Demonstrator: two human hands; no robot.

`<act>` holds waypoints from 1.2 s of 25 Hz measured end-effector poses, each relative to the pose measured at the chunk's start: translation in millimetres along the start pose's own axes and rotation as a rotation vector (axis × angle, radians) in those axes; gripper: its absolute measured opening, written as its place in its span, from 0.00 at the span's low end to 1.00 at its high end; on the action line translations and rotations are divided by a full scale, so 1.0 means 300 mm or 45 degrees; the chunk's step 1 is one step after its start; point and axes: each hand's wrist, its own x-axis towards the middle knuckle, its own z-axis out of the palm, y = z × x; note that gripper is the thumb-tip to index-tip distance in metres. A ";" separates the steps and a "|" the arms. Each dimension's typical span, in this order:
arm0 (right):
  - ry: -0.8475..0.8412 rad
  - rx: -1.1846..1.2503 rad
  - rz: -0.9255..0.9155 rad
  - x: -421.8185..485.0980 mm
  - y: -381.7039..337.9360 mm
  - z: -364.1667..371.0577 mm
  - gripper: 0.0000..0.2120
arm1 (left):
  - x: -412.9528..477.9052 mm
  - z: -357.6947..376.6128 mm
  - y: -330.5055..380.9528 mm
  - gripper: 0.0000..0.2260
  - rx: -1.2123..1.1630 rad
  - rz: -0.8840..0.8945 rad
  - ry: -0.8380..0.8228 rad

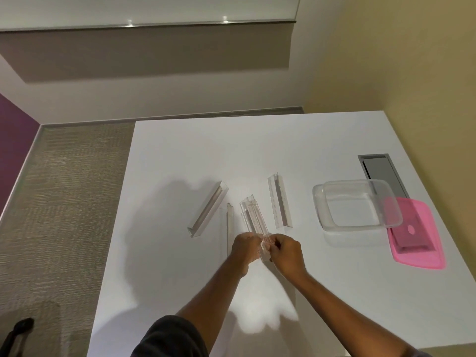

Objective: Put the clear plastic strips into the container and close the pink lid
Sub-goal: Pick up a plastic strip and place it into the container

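Note:
Both my hands grip the near end of a small stack of clear plastic strips (253, 219) at the table's middle. My left hand (244, 249) holds it from the left, my right hand (286, 255) from the right. Three more clear strips lie flat: one slanted at the left (208, 208), one close to my left hand (229, 228), one to the right (280, 202). The clear container (356, 204) stands open and empty at the right. Its pink lid (418, 237) lies beside it, partly under its right edge.
The white table (257, 150) has a grey cable hatch (381, 171) set into it behind the container. Its left edge drops to carpet (64, 202). A yellow wall runs along the right side. A dark object (18, 331) sits on the floor at lower left.

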 end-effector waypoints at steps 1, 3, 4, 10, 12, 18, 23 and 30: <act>-0.022 0.054 0.018 -0.004 0.002 -0.018 0.10 | -0.002 -0.004 0.005 0.04 -0.038 0.024 -0.023; -0.062 0.200 0.065 -0.016 0.005 -0.055 0.14 | -0.008 -0.012 0.024 0.08 -0.119 0.044 -0.063; -0.078 0.279 0.096 -0.023 0.005 -0.074 0.17 | -0.010 -0.017 0.029 0.12 -0.162 0.040 -0.085; -0.163 0.624 0.184 -0.062 -0.015 -0.163 0.18 | -0.016 -0.061 0.044 0.13 -0.335 0.074 -0.245; -0.150 0.650 0.173 -0.068 -0.017 -0.180 0.17 | -0.020 -0.058 0.046 0.14 -0.341 0.104 -0.237; 0.048 0.031 -0.239 -0.105 -0.038 -0.193 0.38 | -0.042 -0.017 0.063 0.19 -0.434 0.215 -0.143; 0.204 -0.417 -0.488 -0.153 -0.033 -0.179 0.42 | -0.083 0.014 0.091 0.15 -0.502 0.248 -0.144; 0.051 0.163 -0.211 -0.120 -0.018 -0.230 0.26 | -0.097 -0.045 0.086 0.16 -0.581 0.223 -0.187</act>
